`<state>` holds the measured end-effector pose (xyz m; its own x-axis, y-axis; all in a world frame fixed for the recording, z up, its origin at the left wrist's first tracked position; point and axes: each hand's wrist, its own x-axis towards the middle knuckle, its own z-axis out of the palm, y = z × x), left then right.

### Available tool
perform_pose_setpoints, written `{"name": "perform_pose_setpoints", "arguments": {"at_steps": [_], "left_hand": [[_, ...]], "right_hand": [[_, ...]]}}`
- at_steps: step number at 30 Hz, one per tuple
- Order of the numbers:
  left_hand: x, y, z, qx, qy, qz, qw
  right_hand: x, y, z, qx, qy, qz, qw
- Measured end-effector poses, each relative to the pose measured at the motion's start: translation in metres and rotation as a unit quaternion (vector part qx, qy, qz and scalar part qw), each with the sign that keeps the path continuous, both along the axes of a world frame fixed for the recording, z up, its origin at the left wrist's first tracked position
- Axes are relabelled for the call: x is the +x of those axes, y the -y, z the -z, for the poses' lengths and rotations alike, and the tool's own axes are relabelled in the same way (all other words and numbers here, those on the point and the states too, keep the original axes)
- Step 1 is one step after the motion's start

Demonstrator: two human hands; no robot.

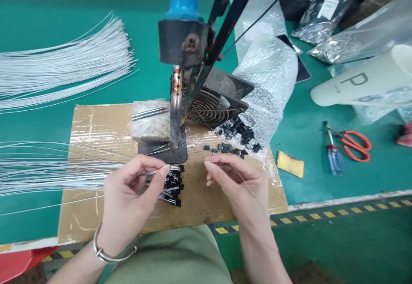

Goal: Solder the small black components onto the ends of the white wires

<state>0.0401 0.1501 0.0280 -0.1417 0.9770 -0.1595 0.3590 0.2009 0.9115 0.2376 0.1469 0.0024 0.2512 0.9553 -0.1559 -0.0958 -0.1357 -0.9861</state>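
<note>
My left hand [133, 189] is closed in a pinch on a thin white wire [64, 176] whose end carries a small black component [175, 185]; several wires with black tips fan out beside it. My right hand [230, 176] is closed, its fingers pinching a fine wire strand [249, 189] that runs back over the hand. Both hands rest over a tape-covered cardboard sheet [96, 125]. Just beyond them a soldering iron [176, 104] stands tip-down in a black holder. A pile of loose black components [238, 134] lies beyond my right hand.
A bundle of white wires [64, 65] lies far left. A small black fan [215, 104] sits behind the iron, next to bubble wrap [270, 74]. A yellow sponge piece [290, 164], a blue-handled screwdriver [334, 157] and orange scissors [354, 144] lie right. Plastic bags [354, 39] fill the far right.
</note>
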Motion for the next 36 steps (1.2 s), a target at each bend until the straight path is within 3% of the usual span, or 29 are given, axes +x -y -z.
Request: {"name": "perform_pose_setpoints", "arguments": {"at_steps": [6, 10, 15, 21, 27, 32, 36], "left_hand": [[-0.004, -0.004, -0.004, -0.019, 0.023, 0.026, 0.999], [-0.006, -0.004, -0.005, -0.040, 0.045, 0.036, 0.998], [-0.003, -0.002, -0.007, -0.068, 0.036, -0.010, 0.997], [-0.003, -0.002, -0.010, -0.074, 0.056, 0.011, 0.996], [-0.001, -0.004, -0.017, -0.088, 0.068, 0.014, 0.994], [-0.002, -0.005, -0.017, -0.071, 0.076, 0.015, 0.994], [-0.006, -0.007, -0.012, -0.060, 0.092, 0.034, 0.993]], "right_hand": [[-0.007, 0.002, -0.004, -0.011, -0.061, -0.031, 0.998], [-0.011, 0.002, -0.006, -0.023, -0.037, -0.057, 0.997], [-0.015, 0.003, -0.003, -0.037, -0.019, -0.050, 0.998], [-0.015, 0.003, -0.005, -0.033, -0.037, -0.076, 0.996], [-0.016, 0.002, -0.004, -0.085, -0.081, -0.062, 0.991], [-0.018, -0.001, -0.007, -0.079, -0.129, -0.048, 0.987], [-0.021, -0.001, -0.011, -0.079, -0.106, -0.028, 0.991]]}}
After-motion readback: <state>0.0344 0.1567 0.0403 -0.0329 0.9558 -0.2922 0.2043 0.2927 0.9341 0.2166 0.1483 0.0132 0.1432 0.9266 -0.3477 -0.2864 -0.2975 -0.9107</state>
